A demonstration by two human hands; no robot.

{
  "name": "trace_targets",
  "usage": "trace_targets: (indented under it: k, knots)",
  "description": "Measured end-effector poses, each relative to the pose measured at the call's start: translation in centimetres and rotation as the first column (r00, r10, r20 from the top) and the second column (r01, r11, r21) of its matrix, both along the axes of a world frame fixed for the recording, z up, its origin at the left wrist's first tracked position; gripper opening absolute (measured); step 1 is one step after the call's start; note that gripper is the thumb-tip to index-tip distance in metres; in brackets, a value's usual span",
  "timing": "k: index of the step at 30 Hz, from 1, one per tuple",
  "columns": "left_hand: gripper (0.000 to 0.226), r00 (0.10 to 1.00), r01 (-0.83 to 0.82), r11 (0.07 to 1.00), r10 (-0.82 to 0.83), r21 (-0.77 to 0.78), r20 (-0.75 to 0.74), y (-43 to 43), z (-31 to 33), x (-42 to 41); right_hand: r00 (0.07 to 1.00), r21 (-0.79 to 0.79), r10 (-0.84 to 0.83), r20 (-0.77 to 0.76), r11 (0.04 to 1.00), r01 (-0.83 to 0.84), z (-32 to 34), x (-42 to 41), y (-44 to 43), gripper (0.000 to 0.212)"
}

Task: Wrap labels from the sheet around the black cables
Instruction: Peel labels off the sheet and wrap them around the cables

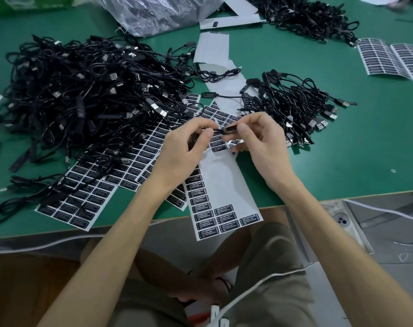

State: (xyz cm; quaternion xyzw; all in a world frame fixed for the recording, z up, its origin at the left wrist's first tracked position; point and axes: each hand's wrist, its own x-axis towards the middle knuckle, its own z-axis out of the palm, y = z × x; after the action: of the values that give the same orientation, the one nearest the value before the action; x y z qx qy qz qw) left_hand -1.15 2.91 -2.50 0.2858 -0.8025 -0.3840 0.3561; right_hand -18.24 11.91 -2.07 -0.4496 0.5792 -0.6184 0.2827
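item: black cable (216, 131), thin, light and limp, with a stiff inline controller block (230, 129). i am pinching the cord in my left hand (189, 147) and the block in my right hand (259, 142), just above the label sheet (222, 180). long axis is running left to right between my thumbs. judging the block the surest hold.

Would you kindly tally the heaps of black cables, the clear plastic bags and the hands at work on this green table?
Heaps of black cables: 3 (left, right, far)
Clear plastic bags: 1
Hands: 2 (left hand, right hand)
Total: 6
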Motion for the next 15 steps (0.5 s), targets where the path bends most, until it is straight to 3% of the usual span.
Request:
trace_targets:
  k: [5, 15]
  knots:
    - [0.014, 1.000, 0.009, 0.998, -0.007, -0.059, 0.025, 0.00, 0.11, -0.08, 0.938, 0.085, 0.102, -0.332, 0.993, -0.078, -0.23, 0.54, -0.11, 0.003]
    - [0.011, 0.997, 0.011, 1.000, -0.009, -0.028, 0.075, -0.07, 0.05, -0.09, 0.889, 0.139, 0.184, -0.419, 0.981, -0.138, -0.05, 1.00, -0.12, 0.030]
